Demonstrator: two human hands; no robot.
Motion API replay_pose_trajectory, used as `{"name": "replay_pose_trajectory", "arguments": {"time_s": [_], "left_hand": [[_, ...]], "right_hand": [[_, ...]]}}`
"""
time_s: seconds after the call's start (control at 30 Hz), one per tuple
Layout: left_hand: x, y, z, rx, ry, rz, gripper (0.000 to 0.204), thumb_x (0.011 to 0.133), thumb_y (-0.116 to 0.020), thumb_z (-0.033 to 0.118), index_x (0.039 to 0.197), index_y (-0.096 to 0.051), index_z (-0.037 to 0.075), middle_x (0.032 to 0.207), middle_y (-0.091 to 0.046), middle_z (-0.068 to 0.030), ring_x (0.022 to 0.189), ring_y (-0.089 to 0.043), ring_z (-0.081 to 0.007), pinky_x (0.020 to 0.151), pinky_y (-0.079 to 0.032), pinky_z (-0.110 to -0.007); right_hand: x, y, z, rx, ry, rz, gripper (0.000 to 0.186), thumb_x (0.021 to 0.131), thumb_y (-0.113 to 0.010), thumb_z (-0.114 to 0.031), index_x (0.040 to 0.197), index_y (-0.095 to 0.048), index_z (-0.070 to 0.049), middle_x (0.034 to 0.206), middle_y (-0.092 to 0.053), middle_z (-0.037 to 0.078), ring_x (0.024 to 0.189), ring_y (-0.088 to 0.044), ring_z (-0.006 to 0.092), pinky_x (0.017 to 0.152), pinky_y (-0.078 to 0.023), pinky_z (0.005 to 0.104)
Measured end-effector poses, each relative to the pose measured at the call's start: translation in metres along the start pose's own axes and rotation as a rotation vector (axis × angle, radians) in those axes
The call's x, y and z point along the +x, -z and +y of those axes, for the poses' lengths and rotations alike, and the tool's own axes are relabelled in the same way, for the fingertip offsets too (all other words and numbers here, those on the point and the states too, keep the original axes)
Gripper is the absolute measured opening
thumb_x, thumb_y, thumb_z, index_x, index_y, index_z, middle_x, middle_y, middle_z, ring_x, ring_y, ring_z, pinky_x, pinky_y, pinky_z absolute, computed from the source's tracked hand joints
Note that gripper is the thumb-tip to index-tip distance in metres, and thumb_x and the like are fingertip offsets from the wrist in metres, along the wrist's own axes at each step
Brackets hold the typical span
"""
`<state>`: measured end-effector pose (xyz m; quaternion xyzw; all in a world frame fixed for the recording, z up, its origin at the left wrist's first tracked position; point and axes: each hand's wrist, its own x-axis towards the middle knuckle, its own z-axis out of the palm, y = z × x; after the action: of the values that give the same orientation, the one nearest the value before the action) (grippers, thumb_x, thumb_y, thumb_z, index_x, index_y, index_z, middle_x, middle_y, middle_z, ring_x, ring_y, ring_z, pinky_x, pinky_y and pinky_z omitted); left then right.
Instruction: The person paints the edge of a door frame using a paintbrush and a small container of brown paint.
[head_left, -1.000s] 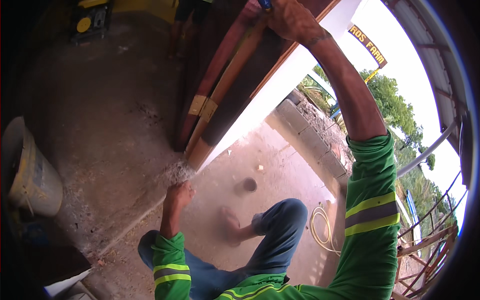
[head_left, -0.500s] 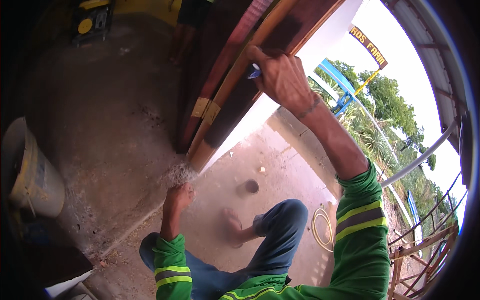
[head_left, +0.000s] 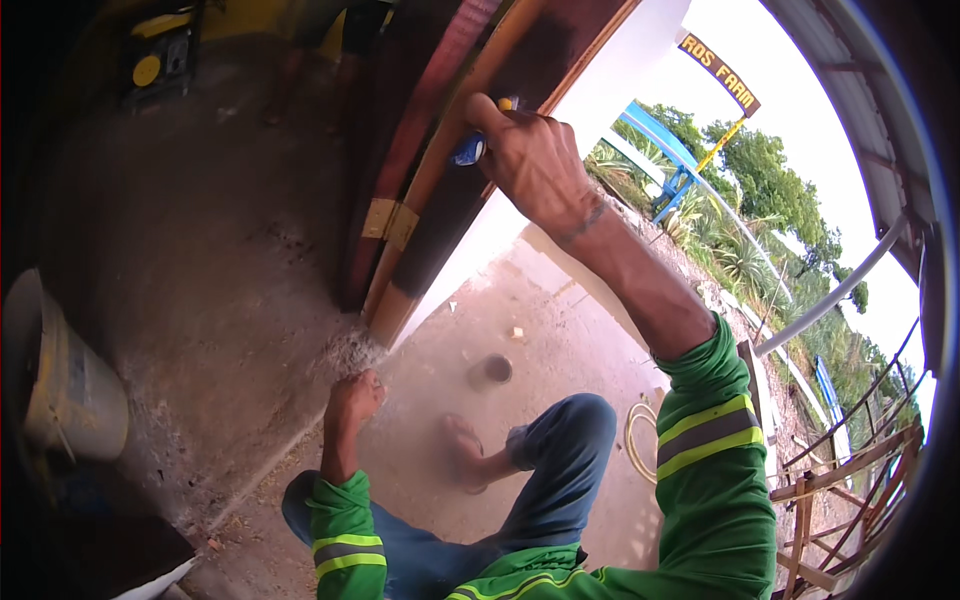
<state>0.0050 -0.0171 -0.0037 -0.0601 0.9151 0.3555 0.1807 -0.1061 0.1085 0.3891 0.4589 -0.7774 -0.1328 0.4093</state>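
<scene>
My right hand (head_left: 535, 160) is closed round a small blue-and-yellow tool (head_left: 468, 151) whose working end is hidden by my fingers. It is up against the edge of a wooden door (head_left: 440, 225), partly dark brown and partly bare tan wood. Lower on that edge sits a brass-coloured hinge (head_left: 390, 221), beside a reddish-brown wooden frame (head_left: 425, 110). Low down, near the door's bottom corner, my left hand (head_left: 356, 395) is curled into a fist. What that hand holds, if anything, cannot be seen.
A small round can (head_left: 497, 368) stands on the concrete floor by my bare foot (head_left: 465, 445). At left is a dirty bucket (head_left: 80, 380); behind it, a yellow-and-black machine (head_left: 160, 65). A coiled hose (head_left: 640, 440) lies at right. Another person's legs (head_left: 345, 80) show at the back.
My right hand has shifted slightly left and down in the picture, and more of the blue-and-yellow tool shows. The view has turned a little; my left hand stays nearly in place.
</scene>
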Motion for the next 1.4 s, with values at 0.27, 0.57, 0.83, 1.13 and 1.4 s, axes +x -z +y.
{"name": "replay_pose_trajectory", "arguments": {"time_s": [0.27,0.57,0.83,1.13,1.4], "left_hand": [[0.001,-0.013,0.0,-0.034,-0.073,0.119,0.039,0.092,-0.064,0.039,0.116,-0.065,0.008,0.112,-0.07,-0.0193,0.108,-0.066,-0.0363,0.095,-0.05,-0.044],[0.009,-0.02,-0.003,-0.006,-0.092,0.115,0.04,0.092,-0.064,0.041,0.118,-0.065,0.01,0.112,-0.07,-0.0187,0.107,-0.066,-0.0363,0.094,-0.051,-0.045],[0.009,-0.02,-0.007,-0.018,-0.06,0.104,0.039,0.093,-0.062,0.041,0.119,-0.065,0.012,0.118,-0.069,-0.0176,0.112,-0.064,-0.0357,0.099,-0.049,-0.044],[0.011,-0.017,-0.007,0.032,-0.011,0.022,0.046,0.095,-0.061,0.04,0.13,-0.061,0.01,0.129,-0.066,-0.0113,0.119,-0.062,-0.0322,0.101,-0.048,-0.041],[0.008,-0.013,0.009,0.017,-0.024,0.026,0.043,0.094,-0.064,0.039,0.127,-0.062,0.01,0.127,-0.067,-0.011,0.118,-0.063,-0.0317,0.1,-0.05,-0.04]], "right_hand": [[0.05,0.074,0.062,-0.058,-0.293,0.262,0.013,0.092,-0.065,-0.007,0.097,-0.053,-0.005,0.076,-0.068,0.02,0.067,-0.07,0.0363,0.049,-0.049,0.0452],[-0.027,-0.008,0.017,-0.088,0.057,0.008,0.016,0.09,-0.06,-0.01,0.103,-0.051,-0.009,0.078,-0.065,0.014,0.073,-0.071,0.0317,0.051,-0.057,0.0416],[0.017,0.046,0.046,-0.095,-0.054,0.298,0.025,0.082,-0.068,-0.009,0.104,-0.06,-0.017,0.077,-0.068,0.01,0.072,-0.069,0.0313,0.054,-0.053,0.0426],[-0.017,0.029,0.017,0.08,0.107,0.13,0.025,0.08,-0.066,-0.001,0.1,-0.054,-0.01,0.082,-0.064,0.011,0.078,-0.068,0.0291,0.06,-0.057,0.0407],[0.011,0.01,0.033,-0.375,0.161,-0.088,0.021,0.091,-0.059,-0.011,0.112,-0.061,-0.01,0.099,-0.069,0.013,0.095,-0.068,0.0272,0.073,-0.059,0.0361]]}}
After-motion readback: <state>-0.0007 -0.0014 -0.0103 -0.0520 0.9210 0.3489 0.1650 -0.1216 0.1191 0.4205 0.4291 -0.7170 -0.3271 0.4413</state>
